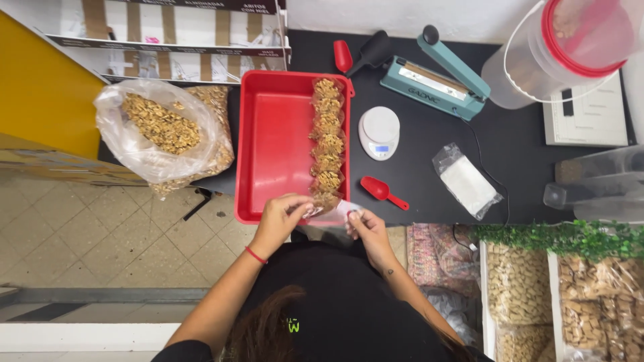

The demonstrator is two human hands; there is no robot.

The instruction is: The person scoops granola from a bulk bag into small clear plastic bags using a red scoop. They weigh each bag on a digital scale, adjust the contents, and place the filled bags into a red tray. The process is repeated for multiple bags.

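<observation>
My left hand (280, 213) and my right hand (363, 225) both pinch a small clear plastic bag (329, 213) at the near edge of a red tray (272, 144). A row of several small filled bags of walnuts (327, 141) lies along the tray's right side, the nearest one just above the bag I hold. A red band circles my left wrist.
A large open bag of walnuts (161, 127) sits left of the tray. Right of it lie a small white scale (379, 132), a red scoop (381, 191), a stack of clear bags (466, 181), a teal heat sealer (436, 77) and a clear tub with a red lid (563, 50).
</observation>
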